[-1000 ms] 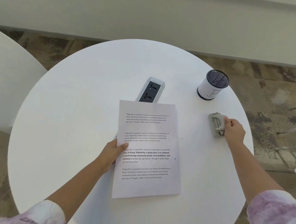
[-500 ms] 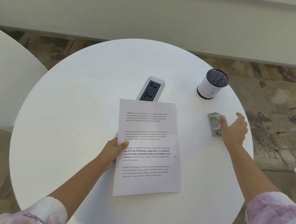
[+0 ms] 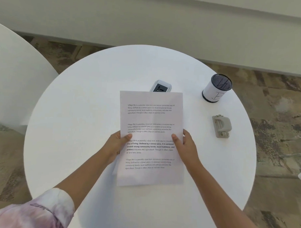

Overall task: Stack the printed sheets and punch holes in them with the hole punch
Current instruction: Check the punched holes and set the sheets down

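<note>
The printed sheets (image 3: 151,119) form one stack held upright-tilted over the middle of the round white table (image 3: 78,111), text facing me. My left hand (image 3: 117,145) grips the stack's left edge, thumb on the front. My right hand (image 3: 184,145) grips the right edge the same way. The grey hole punch (image 3: 222,125) lies alone on the table to the right, well apart from both hands.
A white cylindrical pen holder (image 3: 216,88) with a dark mesh rim stands at the back right. A grey socket unit (image 3: 161,87) is set in the table behind the sheets. Another white table (image 3: 14,78) is at the left. Patterned floor surrounds the table.
My right hand let go of the hole punch and came left to take the stack's right edge. The sheets have lifted off the table and now hide more of the socket unit.
</note>
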